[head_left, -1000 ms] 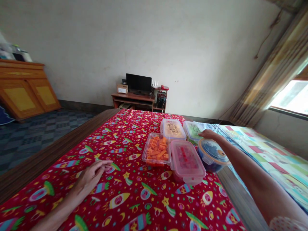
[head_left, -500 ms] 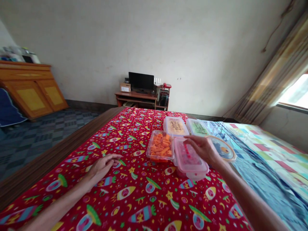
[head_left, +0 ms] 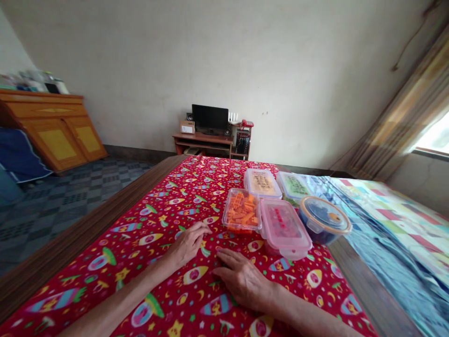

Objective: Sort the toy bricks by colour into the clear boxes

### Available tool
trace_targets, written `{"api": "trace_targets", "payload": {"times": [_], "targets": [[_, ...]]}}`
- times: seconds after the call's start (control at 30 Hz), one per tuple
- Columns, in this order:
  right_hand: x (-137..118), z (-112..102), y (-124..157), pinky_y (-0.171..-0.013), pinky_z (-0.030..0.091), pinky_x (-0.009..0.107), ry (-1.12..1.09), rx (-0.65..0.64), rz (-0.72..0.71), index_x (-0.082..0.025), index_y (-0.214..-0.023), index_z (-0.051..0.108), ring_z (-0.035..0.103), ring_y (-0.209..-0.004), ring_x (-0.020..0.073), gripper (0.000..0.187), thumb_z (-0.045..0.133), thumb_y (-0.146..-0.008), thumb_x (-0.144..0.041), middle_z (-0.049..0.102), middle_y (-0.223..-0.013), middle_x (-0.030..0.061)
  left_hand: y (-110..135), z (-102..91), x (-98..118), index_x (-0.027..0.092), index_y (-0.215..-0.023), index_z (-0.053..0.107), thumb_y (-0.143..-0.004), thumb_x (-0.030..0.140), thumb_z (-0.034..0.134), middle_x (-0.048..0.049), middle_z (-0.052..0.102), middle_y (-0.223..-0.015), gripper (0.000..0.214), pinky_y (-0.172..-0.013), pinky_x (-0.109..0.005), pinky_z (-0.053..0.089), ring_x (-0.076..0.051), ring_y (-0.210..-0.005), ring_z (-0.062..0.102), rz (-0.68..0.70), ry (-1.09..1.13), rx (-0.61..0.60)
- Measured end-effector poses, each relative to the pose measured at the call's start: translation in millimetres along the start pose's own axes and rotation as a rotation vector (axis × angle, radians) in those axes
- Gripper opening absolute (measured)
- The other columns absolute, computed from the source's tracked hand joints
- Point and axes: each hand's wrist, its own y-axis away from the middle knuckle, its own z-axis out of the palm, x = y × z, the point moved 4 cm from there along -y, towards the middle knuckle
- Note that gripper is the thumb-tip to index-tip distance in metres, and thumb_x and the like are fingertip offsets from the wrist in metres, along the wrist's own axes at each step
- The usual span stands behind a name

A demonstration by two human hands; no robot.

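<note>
My left hand (head_left: 189,243) rests on the red patterned cloth (head_left: 175,201), its fingers loosely bent and pointing toward the orange pieces, holding nothing. To its right, my right hand (head_left: 242,279) lies palm down on the cloth with fingers apart. Just beyond both hands stands a clear plastic box of orange building blocks (head_left: 242,211), with no lid on it. Beside that box is a pink-lidded container (head_left: 286,228) with red marks on its lid. A round container with an orange-rimmed clear lid (head_left: 324,217) stands to the right of it. Neither hand touches a container.
Behind are a container with yellowish contents (head_left: 263,183) and one with green contents (head_left: 293,186), both lidded. Blue fabric (head_left: 386,267) covers the surface at right. A desk with a monitor (head_left: 210,118) stands against the wall, and a wooden cabinet (head_left: 52,133) at left.
My right hand has moved from above the pink-lidded container down left onto the cloth. My left hand has shifted right, closer to the box of orange blocks.
</note>
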Motion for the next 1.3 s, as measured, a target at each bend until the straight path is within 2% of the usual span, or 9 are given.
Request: {"api": "trace_targets", "payload": {"times": [0.2, 0.53, 1.0, 1.07, 1.17, 1.3], "targets": [[-4.1, -6.1, -1.2, -0.11, 0.037, 0.034, -0.027, -0.026, 0.006, -0.017, -0.12, 0.06, 0.037, -0.137, 0.0209, 0.033, 0.045, -0.09, -0.014, 0.051, -0.137, 0.0141, 4.1, 4.9, -3.1, 0.02, -0.103, 0.067, -0.091, 0.013, 0.036, -0.0066, 0.065, -0.103, 0.034, -0.082, -0.024, 0.052, -0.016, -0.093, 0.065, 0.032, -0.03, -0.01], [-5.0, -9.0, 0.8, -0.109, 0.038, 0.037, -0.046, -0.062, 0.037, -0.018, -0.121, 0.06, 0.036, -0.138, 0.0219, 0.036, 0.044, -0.089, -0.01, 0.05, -0.139, 0.0143, 3.4, 1.1, 5.2, 0.02, -0.104, 0.066, -0.09, 0.01, 0.038, -0.0055, 0.064, -0.103, 0.033, -0.083, -0.024, 0.053, -0.015, -0.094, 0.064, 0.032, 0.0, -0.01], [-4.9, -10.7, 2.1, -0.111, 0.035, 0.034, -0.056, -0.112, 0.049, -0.018, -0.124, 0.057, 0.03, -0.141, 0.0202, 0.037, 0.043, -0.09, -0.012, 0.047, -0.143, 0.0144, 4.3, -0.3, 5.4, 0.02, -0.103, 0.067, -0.089, 0.011, 0.037, -0.0065, 0.064, -0.102, 0.035, -0.083, -0.024, 0.052, -0.015, -0.094, 0.064, 0.0, 0.057, -0.026], [-4.5, -10.3, 2.3, -0.112, 0.034, 0.033, -0.066, -0.11, 0.053, -0.017, -0.123, 0.057, 0.03, -0.141, 0.0202, 0.037, 0.044, -0.089, -0.012, 0.047, -0.143, 0.0143, 3.4, -0.5, 3.3, 0.02, -0.101, 0.068, -0.089, 0.014, 0.037, -0.0067, 0.065, -0.102, 0.034, -0.083, -0.026, 0.052, -0.016, -0.094, 0.064, -0.03, 0.093, -0.027], [-3.9, -10.9, 2.1, -0.113, 0.032, 0.033, -0.078, -0.095, 0.061, -0.018, -0.123, 0.057, 0.029, -0.141, 0.0198, 0.036, 0.044, -0.089, -0.012, 0.047, -0.143, 0.0136, -4.3, -2.0, -3.5, 0.019, -0.102, 0.067, -0.09, 0.024, 0.038, -0.008, 0.067, -0.101, 0.032, -0.078, -0.029, 0.054, -0.018, -0.086, 0.067, -0.168, 0.241, -0.046], [-3.9, -11.3, 1.9, -0.113, 0.032, 0.033, -0.088, -0.089, 0.048, -0.016, -0.124, 0.056, 0.029, -0.141, 0.0203, 0.037, 0.042, -0.09, -0.014, 0.048, -0.142, 0.0146, -32.3, -3.4, -8.0, 0.018, -0.113, 0.06, -0.091, 0.041, 0.038, -0.0089, 0.068, -0.1, 0.038, -0.071, -0.03, 0.055, -0.019, -0.081, 0.067, -0.376, 0.541, -0.123]]}}
